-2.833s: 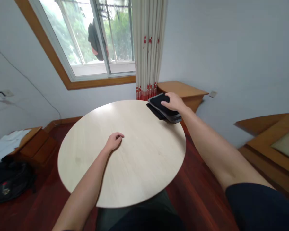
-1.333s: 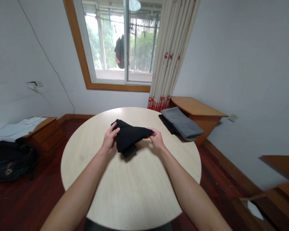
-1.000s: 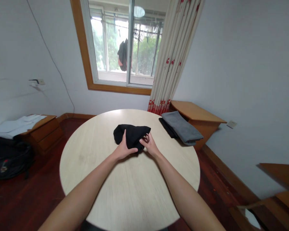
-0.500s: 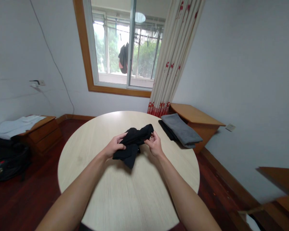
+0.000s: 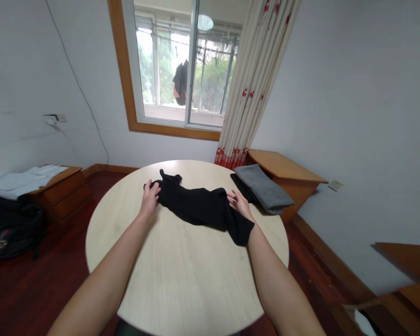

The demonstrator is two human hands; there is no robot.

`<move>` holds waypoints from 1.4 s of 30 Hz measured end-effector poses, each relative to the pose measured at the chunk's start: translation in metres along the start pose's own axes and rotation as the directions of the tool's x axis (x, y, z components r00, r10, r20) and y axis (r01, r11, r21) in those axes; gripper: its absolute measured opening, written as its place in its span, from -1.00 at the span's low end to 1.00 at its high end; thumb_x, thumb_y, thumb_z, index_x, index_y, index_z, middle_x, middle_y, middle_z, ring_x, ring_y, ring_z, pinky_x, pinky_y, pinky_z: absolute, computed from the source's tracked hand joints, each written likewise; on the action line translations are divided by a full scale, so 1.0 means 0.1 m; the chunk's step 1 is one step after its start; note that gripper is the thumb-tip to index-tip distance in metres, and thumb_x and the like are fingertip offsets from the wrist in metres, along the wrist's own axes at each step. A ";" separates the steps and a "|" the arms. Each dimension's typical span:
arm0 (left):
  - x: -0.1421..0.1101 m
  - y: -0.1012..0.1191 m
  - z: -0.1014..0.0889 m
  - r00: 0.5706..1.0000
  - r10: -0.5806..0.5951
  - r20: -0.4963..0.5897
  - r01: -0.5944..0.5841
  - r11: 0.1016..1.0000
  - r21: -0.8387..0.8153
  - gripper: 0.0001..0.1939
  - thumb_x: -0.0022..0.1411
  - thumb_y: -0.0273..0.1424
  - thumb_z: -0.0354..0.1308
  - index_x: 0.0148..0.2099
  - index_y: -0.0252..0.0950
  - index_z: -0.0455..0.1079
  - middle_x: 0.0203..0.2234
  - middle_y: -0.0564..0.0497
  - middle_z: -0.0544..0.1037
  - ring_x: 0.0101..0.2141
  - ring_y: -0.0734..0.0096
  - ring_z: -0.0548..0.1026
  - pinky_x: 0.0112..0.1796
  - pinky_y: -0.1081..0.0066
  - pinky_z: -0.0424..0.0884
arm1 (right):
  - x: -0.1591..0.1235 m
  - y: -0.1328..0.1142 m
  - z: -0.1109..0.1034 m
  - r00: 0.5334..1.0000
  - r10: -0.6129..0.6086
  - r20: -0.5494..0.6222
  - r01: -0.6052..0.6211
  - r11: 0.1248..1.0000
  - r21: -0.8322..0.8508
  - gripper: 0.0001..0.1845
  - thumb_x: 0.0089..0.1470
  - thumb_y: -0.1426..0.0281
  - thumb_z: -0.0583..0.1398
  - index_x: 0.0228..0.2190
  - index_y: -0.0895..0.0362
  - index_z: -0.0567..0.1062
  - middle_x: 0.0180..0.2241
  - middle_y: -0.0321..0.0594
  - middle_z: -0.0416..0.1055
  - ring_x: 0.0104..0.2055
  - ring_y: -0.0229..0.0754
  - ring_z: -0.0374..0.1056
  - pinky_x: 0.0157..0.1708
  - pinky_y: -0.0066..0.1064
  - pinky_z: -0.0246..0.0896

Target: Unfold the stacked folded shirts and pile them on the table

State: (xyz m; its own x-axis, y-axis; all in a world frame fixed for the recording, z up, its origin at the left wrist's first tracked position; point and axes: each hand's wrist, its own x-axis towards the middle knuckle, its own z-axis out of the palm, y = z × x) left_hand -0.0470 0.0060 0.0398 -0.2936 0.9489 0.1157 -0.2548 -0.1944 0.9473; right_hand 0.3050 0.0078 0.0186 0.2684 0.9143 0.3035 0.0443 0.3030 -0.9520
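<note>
Bare forearms (image 5: 101, 275), bare left hand (image 5: 150, 200), bare right hand (image 5: 242, 205), dark lap clothing (image 5: 135, 329)

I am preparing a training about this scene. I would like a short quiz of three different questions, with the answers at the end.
1. True or false: the black cloth reaches from the left hand to the right hand.
2. Fill in: the folded gray cloth lies nearer to the ____ hand.
3. What hangs beside the window? A) a wall clock; B) a pale curtain with red flowers; C) a round mirror.

Key: 1 true; 2 right; 3 B.
</note>
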 end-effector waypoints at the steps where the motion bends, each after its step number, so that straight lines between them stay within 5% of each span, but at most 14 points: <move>1: -0.03 -0.06 0.02 0.997 0.072 0.029 -0.075 0.988 0.133 -0.33 0.30 -0.03 0.11 0.37 -0.07 0.11 0.32 -0.18 0.27 0.28 0.13 0.27 0.26 0.03 0.13 | -0.01 0.03 0.03 1.000 0.005 0.012 -0.004 0.997 -0.077 -0.47 0.02 -0.03 0.21 -0.18 0.14 0.56 -0.21 -0.04 0.56 -0.19 -0.02 0.48 -0.20 -0.16 0.42; 5: -0.24 -0.21 0.15 0.907 0.250 0.339 -0.401 0.756 0.517 -0.16 0.20 0.02 0.22 0.41 -0.16 0.09 0.38 -0.25 0.12 0.37 -0.02 0.06 0.31 -0.05 -0.03 | -0.09 0.07 0.19 0.980 -0.086 0.180 0.152 0.906 -0.395 -0.37 -0.14 0.17 0.36 -0.01 0.15 0.54 -0.09 -0.05 0.53 -0.09 -0.01 0.43 0.01 -0.10 0.30; 10: -0.48 -0.26 0.31 0.816 0.064 0.574 -0.530 0.478 0.700 0.03 -0.03 -0.04 0.42 0.42 -0.12 0.09 0.44 -0.26 -0.10 0.39 -0.36 -0.25 0.20 -0.45 -0.21 | -0.31 -0.03 0.46 0.887 0.063 0.457 0.194 0.847 -0.494 -0.17 -0.09 0.31 0.35 0.23 0.15 0.36 -0.50 -0.33 0.48 -0.45 -0.16 0.37 -0.28 -0.27 0.30; 14: -0.51 -0.27 0.35 0.734 -0.044 0.678 -0.620 0.363 0.695 -0.45 0.02 -0.27 0.42 0.10 -0.09 0.47 0.38 -0.16 0.15 0.39 -0.31 -0.14 0.17 -0.51 -0.24 | -0.49 -0.20 0.60 0.763 0.137 0.631 0.257 0.832 -0.492 -0.51 -0.12 0.24 0.38 -0.11 0.15 0.61 -0.61 -0.34 0.41 -0.55 -0.18 0.30 -0.47 -0.35 0.20; 16: -0.49 -0.25 0.35 0.721 -0.043 0.692 -0.634 0.362 0.683 -0.83 0.12 -0.38 0.31 -0.18 -0.14 0.54 0.21 -0.11 0.41 0.36 -0.23 0.03 0.19 -0.47 -0.15 | -0.50 -0.28 0.59 0.815 0.085 0.573 0.238 0.853 -0.465 -0.63 -0.12 0.18 0.37 -0.27 0.14 0.62 -0.65 -0.36 0.36 -0.57 -0.19 0.28 -0.52 -0.37 0.16; 18: -0.44 -0.18 0.32 0.725 0.041 0.688 -0.636 0.424 0.644 -0.92 0.19 -0.44 0.19 -0.31 -0.18 0.50 0.03 -0.08 0.55 0.26 -0.10 0.26 0.21 -0.32 0.05 | -0.46 -0.36 0.51 0.932 -0.002 0.364 0.163 0.896 -0.412 -0.64 -0.07 0.10 0.32 -0.36 0.13 0.56 -0.67 -0.37 0.31 -0.60 -0.20 0.26 -0.57 -0.39 0.13; 20: -0.35 -0.06 0.25 0.753 0.244 0.611 -0.633 0.522 0.571 -0.87 0.25 -0.43 0.09 -0.26 -0.18 0.47 -0.07 -0.08 0.57 0.09 0.07 0.44 0.16 -0.08 0.27 | -0.37 -0.44 0.38 0.996 -0.083 0.033 0.089 0.944 -0.316 -0.59 -0.01 0.01 0.24 -0.37 0.12 0.47 -0.66 -0.39 0.28 -0.63 -0.22 0.23 -0.61 -0.40 0.13; 21: -0.30 0.01 0.20 0.769 0.384 0.511 -0.634 0.561 0.532 -0.85 0.28 -0.42 0.05 -0.22 -0.19 0.46 -0.10 -0.09 0.57 0.01 0.14 0.48 0.12 0.03 0.34 | -0.32 -0.47 0.31 0.984 -0.113 -0.139 0.074 0.963 -0.258 -0.56 0.01 -0.02 0.20 -0.35 0.11 0.43 -0.66 -0.41 0.27 -0.64 -0.22 0.23 -0.62 -0.40 0.14; 23: -0.19 0.16 0.07 0.746 0.629 0.220 -0.643 0.593 0.486 -0.86 0.30 -0.37 0.04 -0.18 -0.22 0.41 -0.14 -0.09 0.54 -0.06 0.21 0.49 0.04 0.17 0.40 | -0.23 -0.52 0.17 0.900 -0.148 -0.410 0.090 0.984 -0.156 -0.53 0.04 -0.09 0.15 -0.33 0.08 0.34 -0.64 -0.42 0.25 -0.64 -0.24 0.22 -0.63 -0.41 0.16; 25: -0.09 0.26 -0.06 0.671 0.741 -0.033 -0.636 0.598 0.489 -0.89 0.29 -0.33 0.08 -0.20 -0.23 0.37 -0.16 -0.08 0.52 -0.06 0.23 0.47 -0.01 0.22 0.40 | -0.17 -0.53 0.08 0.825 -0.173 -0.539 0.130 0.984 -0.118 -0.50 0.06 -0.14 0.10 -0.36 0.05 0.27 -0.61 -0.41 0.24 -0.62 -0.25 0.22 -0.62 -0.41 0.17; 31: 0.09 0.29 -0.21 0.667 0.667 -0.333 -0.567 0.744 0.353 -0.91 0.29 -0.38 0.10 -0.14 -0.21 0.30 -0.18 -0.02 0.48 -0.16 0.37 0.47 -0.11 0.37 0.41 | -0.21 -0.44 0.11 0.902 -0.245 -0.355 0.150 0.949 -0.276 -0.49 0.12 -0.15 0.04 -0.50 0.01 0.15 -0.63 -0.44 0.09 -0.57 -0.26 0.10 -0.55 -0.41 0.09; 35: 0.08 0.32 -0.21 0.616 0.679 -0.399 -0.562 0.734 0.380 -0.86 0.32 -0.38 0.03 -0.08 -0.24 0.32 -0.13 -0.07 0.49 -0.11 0.35 0.47 -0.01 0.31 0.37 | -0.18 -0.37 0.05 0.882 -0.323 -0.344 0.143 0.878 -0.457 -0.53 0.15 -0.05 0.03 -0.57 0.03 0.19 -0.60 -0.39 0.13 -0.48 -0.23 0.09 -0.40 -0.37 0.12; 38: -0.03 0.32 -0.14 0.643 0.740 -0.200 -0.594 0.646 0.479 -0.81 0.34 -0.34 -0.01 -0.09 -0.26 0.37 -0.12 -0.09 0.52 -0.04 0.27 0.47 0.05 0.22 0.34 | -0.12 -0.29 -0.01 0.884 -0.348 -0.313 0.151 0.845 -0.513 -0.59 0.12 0.01 0.09 -0.50 0.08 0.36 -0.45 -0.22 0.34 -0.36 -0.13 0.24 -0.23 -0.26 0.22; 42: -0.24 0.11 0.08 0.754 0.569 0.328 -0.640 0.522 0.564 -0.74 0.32 -0.21 0.07 -0.09 -0.22 0.46 -0.07 -0.10 0.58 0.02 0.14 0.48 0.13 0.12 0.30 | -0.12 -0.16 0.06 0.948 -0.311 -0.065 0.238 0.831 -0.502 -0.63 -0.01 0.03 0.22 -0.46 0.10 0.47 -0.23 -0.07 0.45 -0.15 -0.02 0.35 -0.02 -0.17 0.23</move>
State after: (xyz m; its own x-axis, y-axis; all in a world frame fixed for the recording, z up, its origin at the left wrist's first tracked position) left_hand -0.0356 -0.0172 0.0493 -0.0639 0.6862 0.7246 0.5745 -0.5684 0.5889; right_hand 0.2956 -0.0062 0.0307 0.3036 0.7549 0.5814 0.5841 0.3346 -0.7395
